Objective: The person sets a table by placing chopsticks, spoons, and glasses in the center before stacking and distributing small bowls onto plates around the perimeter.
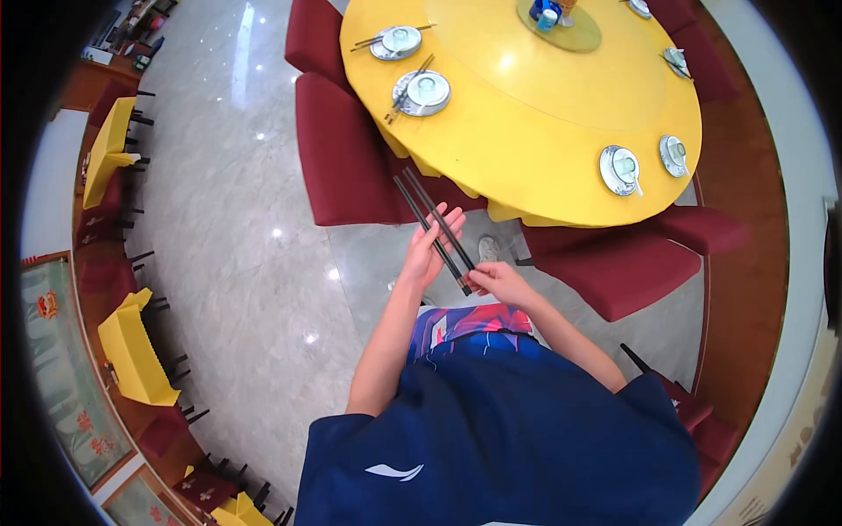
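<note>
Chopsticks (448,261) across left hand (433,246), in right hand (500,282)

Smooth chopsticks (449,262), glossy floor (246,193), cloth table cover (491,180), matt fabric-covered chairs (346,149)

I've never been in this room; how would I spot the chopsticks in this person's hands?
Find the big round table with the yellow cloth, then look just below its lower-left edge, above the dark blue shirt. There, slim dark chopsticks slant across the left hand down to the right hand. These are held up, unlike the table chopsticks lying at the plates.
</note>
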Motion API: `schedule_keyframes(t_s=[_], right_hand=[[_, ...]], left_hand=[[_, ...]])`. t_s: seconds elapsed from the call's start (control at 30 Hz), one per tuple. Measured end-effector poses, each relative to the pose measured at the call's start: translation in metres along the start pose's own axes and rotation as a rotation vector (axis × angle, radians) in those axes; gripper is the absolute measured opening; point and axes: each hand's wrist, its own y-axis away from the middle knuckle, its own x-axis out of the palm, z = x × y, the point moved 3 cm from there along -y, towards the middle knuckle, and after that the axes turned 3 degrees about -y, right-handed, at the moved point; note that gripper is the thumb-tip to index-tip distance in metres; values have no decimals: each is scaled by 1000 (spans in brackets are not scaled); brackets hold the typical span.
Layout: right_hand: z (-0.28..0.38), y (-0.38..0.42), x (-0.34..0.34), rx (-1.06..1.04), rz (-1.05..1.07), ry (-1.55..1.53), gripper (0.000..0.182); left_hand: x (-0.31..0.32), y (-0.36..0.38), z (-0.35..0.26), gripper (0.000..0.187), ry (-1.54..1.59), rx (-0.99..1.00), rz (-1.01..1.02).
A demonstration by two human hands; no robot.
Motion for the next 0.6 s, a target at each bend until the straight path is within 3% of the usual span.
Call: schedule_keyframes(t_s=[0.2, 0.33, 0.6], right_hand=[[-8, -37, 129, 149, 206, -127, 32], [21, -46, 195, 215, 227, -230, 36], [72, -113, 239, 153, 360, -120, 30]], left_hand=[[-63, 55, -67, 42, -4, 44, 35], [-90, 87, -118, 34, -51, 72, 0], [-113, 70, -195, 39, -43, 105, 55]])
